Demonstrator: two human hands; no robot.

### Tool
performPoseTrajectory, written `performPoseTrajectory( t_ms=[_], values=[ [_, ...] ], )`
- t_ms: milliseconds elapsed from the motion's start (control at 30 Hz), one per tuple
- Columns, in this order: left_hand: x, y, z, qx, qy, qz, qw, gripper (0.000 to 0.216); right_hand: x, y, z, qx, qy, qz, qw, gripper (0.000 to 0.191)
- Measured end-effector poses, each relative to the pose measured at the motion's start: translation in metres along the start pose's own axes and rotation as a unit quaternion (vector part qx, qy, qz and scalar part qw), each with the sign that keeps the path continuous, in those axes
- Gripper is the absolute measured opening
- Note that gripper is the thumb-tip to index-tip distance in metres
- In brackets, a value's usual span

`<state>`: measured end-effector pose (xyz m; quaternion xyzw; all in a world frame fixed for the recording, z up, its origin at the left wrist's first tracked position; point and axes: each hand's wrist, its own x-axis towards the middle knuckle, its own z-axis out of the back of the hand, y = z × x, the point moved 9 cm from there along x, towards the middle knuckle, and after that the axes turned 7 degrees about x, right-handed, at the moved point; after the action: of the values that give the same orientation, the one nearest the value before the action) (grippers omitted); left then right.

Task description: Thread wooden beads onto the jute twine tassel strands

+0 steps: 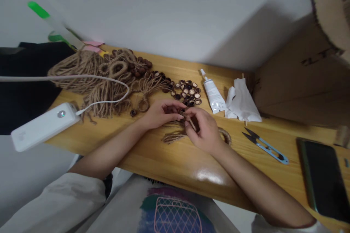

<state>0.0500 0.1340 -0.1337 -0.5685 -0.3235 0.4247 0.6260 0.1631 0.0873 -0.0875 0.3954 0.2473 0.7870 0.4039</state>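
My left hand [160, 113] and my right hand [203, 131] meet over the middle of the wooden table [169, 160]. Left fingers pinch a small dark nut shell cap [182, 111]. Right fingers are closed on a thin wooden stick [191, 123] whose tip points at the cap. A frayed jute tassel [172, 137] and a jute ring [226, 135] lie under the hands. A cluster of brown shell caps [188, 93] sits just beyond the fingers.
A heap of jute twine and wrapped rings [104, 76] fills the back left. A glue tube [213, 94], crumpled white tissue [242, 102], thread snips [266, 146], a phone [324, 178], a white power bank [41, 126] with cable, and cardboard boxes [300, 80] surround the hands.
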Motion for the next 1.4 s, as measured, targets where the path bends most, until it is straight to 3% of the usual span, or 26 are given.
performPoseTrajectory(
  t_ms=[1400],
  values=[
    [-0.0012,0.0075,0.0007,-0.001,0.003,0.005,1.000,0.032,0.0017,0.0022,-0.0082,0.007,0.040,0.034,0.999,0.024]
  ],
)
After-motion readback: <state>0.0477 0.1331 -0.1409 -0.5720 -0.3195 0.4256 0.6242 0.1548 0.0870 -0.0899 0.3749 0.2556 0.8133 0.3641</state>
